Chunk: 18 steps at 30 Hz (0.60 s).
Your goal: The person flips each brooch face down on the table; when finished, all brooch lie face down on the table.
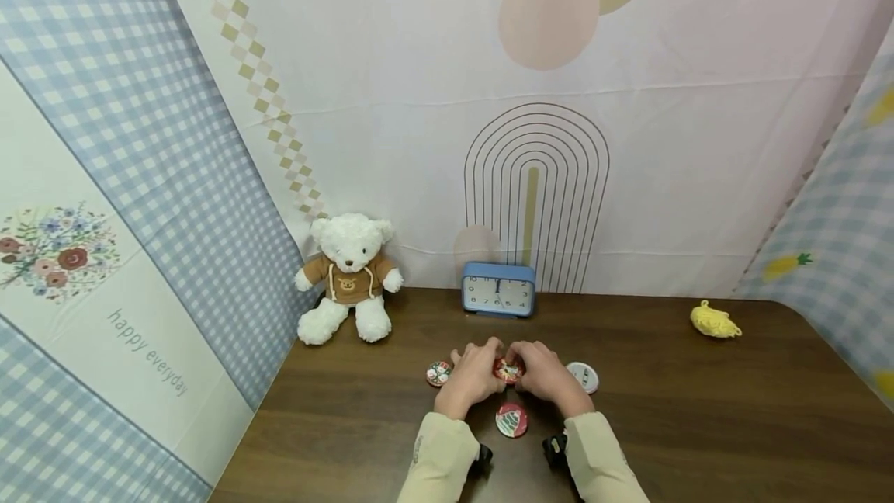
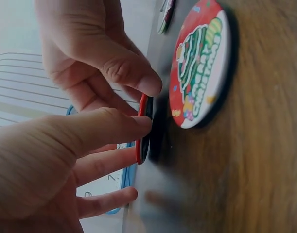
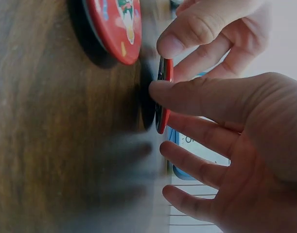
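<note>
Both hands hold one red round button badge (image 1: 508, 370) just above the brown table. My left hand (image 1: 475, 375) pinches its left side between thumb and fingers; my right hand (image 1: 549, 372) pinches its right side. In the wrist views the badge (image 2: 140, 151) is seen edge-on, its dark back toward the table. Below the hands lies a second badge (image 1: 512, 420), with a Christmas tree on red. A patterned badge (image 1: 438, 373) lies left of my left hand. Beside my right hand, another badge (image 1: 585, 377) rests with its pale pin side up.
A blue clock (image 1: 499, 290) stands behind the hands, against the cloth-covered wall. At the back left sits a white teddy bear (image 1: 351, 278) in a brown hoodie. A small yellow bundle (image 1: 715, 320) lies at the far right of the table (image 1: 335, 425).
</note>
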Each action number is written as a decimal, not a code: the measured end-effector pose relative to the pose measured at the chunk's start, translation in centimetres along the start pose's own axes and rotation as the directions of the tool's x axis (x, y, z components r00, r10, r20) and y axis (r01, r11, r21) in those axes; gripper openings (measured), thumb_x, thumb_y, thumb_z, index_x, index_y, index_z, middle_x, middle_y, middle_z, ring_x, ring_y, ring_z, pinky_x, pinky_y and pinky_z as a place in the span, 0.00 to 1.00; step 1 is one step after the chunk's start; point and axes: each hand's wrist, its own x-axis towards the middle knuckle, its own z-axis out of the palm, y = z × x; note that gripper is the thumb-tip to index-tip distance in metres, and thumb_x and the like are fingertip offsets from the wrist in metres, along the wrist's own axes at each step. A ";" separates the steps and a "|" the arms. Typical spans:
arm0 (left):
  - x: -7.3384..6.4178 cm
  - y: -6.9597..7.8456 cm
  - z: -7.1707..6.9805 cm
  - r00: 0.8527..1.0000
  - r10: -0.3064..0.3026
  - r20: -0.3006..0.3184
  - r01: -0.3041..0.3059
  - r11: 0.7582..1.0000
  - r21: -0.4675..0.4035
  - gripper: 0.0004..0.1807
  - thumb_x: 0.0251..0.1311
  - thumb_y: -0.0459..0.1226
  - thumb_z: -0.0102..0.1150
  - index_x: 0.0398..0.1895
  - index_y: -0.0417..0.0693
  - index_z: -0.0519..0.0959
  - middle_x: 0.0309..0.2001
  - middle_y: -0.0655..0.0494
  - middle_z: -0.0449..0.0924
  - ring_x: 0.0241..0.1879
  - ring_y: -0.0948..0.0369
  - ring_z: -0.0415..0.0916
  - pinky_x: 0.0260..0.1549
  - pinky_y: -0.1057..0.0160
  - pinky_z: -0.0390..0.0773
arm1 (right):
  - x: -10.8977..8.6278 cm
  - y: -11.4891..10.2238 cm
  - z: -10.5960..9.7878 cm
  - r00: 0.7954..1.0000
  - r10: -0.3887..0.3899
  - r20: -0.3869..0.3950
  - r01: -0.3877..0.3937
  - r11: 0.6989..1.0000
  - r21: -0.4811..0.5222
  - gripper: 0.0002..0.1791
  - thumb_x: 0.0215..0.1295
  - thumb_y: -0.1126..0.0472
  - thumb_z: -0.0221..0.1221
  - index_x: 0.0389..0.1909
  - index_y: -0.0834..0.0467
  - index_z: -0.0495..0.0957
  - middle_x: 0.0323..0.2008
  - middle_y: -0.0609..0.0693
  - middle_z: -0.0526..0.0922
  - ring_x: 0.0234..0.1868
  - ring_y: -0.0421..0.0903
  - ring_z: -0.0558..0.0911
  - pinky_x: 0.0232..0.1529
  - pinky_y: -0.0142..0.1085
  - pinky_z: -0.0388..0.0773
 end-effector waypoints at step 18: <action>-0.3 -0.1 -0.7 0.999 0.051 -0.015 -0.051 0.999 -0.005 0.11 0.56 0.33 0.72 0.39 0.52 0.80 0.29 0.62 0.77 0.43 0.52 0.73 0.57 0.36 0.58 | -0.7 0.2 -0.1 0.999 -0.014 -0.036 0.018 0.994 0.112 0.13 0.57 0.77 0.62 0.38 0.57 0.81 0.33 0.46 0.81 0.35 0.44 0.77 0.43 0.47 0.76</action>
